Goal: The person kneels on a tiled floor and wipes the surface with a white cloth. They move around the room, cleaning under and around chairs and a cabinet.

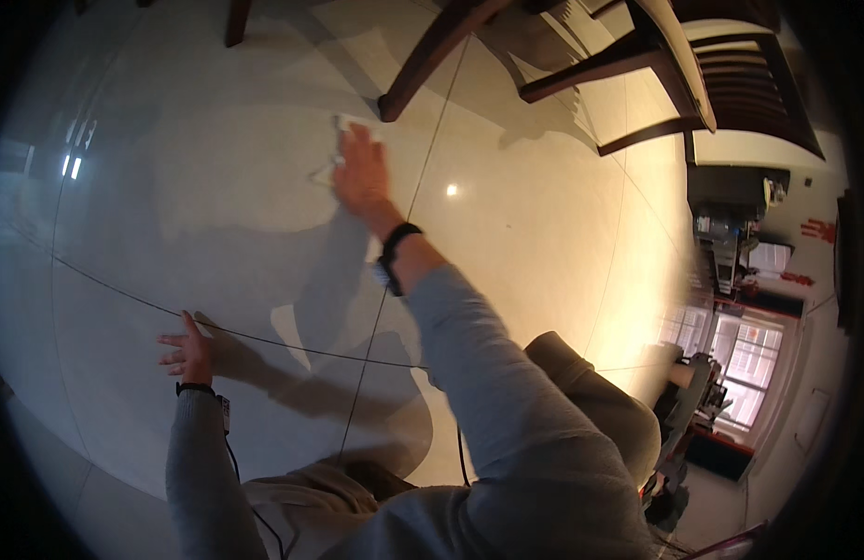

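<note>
My right hand (362, 164), with a dark band and watch on its wrist, reaches over the pale tiled floor (250, 182) at the upper middle. Its fingers are stretched out over a small light item (339, 129), blurred and partly hidden by the hand, so I cannot tell what it is or whether it is gripped. At the lower left, my left hand (192, 350) stands apart from it above the floor, its fingers spread and holding nothing. A dark wristband and a small device with a black cable (225, 414) sit by the left wrist.
Dark wooden chair legs (418, 66) stand on the floor at the top, beyond my right hand. A slatted wooden chair back (750, 91) is at the upper right. Cluttered furniture and a bright window (747, 367) lie at the far right. My bent knee (600, 399) is beside my right arm.
</note>
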A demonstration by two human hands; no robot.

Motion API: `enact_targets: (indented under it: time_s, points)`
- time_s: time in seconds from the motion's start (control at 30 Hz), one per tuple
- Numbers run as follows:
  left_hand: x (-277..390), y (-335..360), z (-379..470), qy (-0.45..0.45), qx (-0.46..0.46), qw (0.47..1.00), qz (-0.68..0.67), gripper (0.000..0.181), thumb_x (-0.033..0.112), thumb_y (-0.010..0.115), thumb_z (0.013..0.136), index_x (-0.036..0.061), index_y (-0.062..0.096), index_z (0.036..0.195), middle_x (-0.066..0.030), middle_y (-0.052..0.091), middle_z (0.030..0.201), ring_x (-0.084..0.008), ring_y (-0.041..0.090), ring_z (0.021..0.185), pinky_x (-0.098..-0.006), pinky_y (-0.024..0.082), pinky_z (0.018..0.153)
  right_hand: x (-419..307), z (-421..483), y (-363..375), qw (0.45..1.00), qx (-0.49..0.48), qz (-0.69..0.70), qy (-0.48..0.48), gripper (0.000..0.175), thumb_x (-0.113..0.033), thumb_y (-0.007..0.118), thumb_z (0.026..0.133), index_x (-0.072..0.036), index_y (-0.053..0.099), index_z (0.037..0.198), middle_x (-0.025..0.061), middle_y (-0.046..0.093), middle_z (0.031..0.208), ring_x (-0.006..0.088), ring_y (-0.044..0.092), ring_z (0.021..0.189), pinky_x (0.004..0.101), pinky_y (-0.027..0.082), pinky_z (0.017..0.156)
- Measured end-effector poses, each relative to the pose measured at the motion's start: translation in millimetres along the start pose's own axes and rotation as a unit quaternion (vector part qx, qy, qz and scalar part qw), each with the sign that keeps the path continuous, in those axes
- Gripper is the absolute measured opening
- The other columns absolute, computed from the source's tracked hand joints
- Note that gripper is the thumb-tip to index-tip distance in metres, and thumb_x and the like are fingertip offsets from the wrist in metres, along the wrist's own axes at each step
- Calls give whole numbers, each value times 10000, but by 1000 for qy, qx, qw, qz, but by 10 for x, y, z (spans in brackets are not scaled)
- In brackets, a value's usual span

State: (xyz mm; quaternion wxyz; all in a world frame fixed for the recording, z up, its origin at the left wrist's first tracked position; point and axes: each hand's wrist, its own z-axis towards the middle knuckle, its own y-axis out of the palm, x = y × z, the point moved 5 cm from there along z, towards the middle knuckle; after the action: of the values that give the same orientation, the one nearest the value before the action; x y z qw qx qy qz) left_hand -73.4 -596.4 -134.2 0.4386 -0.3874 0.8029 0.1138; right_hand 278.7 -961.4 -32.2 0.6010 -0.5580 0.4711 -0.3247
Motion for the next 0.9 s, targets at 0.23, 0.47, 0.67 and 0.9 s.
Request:
enact_targets:
  time_s: [0.23, 0.47, 0.67, 0.9]
  points:
    - [-274, -209, -127, -47, 195, 957, 210, 710, 172, 530, 932, 159, 181, 1550, -274, 651, 1159, -356, 723, 710, -411, 537, 439, 105, -1208, 63, 996, -82, -29, -6, 675, -256, 575, 863, -14, 349, 1452, 145, 283, 1556, 310, 213, 1465, 554, 214, 1155]
    - [-502, -562, -463, 330, -74, 814, 472, 243, 359, 516, 986, 282, 724, 1084, -64, 746, 1003, -346, 679, 1043, -722, 101, 1094, -749, -1458, 97, 980, -43, 134, -140, 615, -225, 572, 820, 7, 447, 1376, 165, 337, 1512, 305, 273, 1424, 532, 230, 1145]
    - [-475, -456, -437, 267, -5, 860, 435, 207, 314, 564, 957, 270, 749, 1039, -84, 745, 1002, -359, 686, 1018, -716, 110, 1106, 379, -1291, 97, 989, 88, 44, 111, 662, -254, 532, 877, 42, 350, 1440, 226, 257, 1553, 364, 238, 1446, 525, 183, 1169]
    - [-277, -167, -264, 135, 65, 902, 406, 466, 224, 590, 906, 162, 474, 1353, -228, 650, 1181, -327, 724, 845, -511, 470, 756, 1724, -1353, -224, 906, 238, 31, 348, 638, -282, 448, 944, 68, 299, 1456, 258, 224, 1562, 396, 174, 1469, 585, 126, 1156]
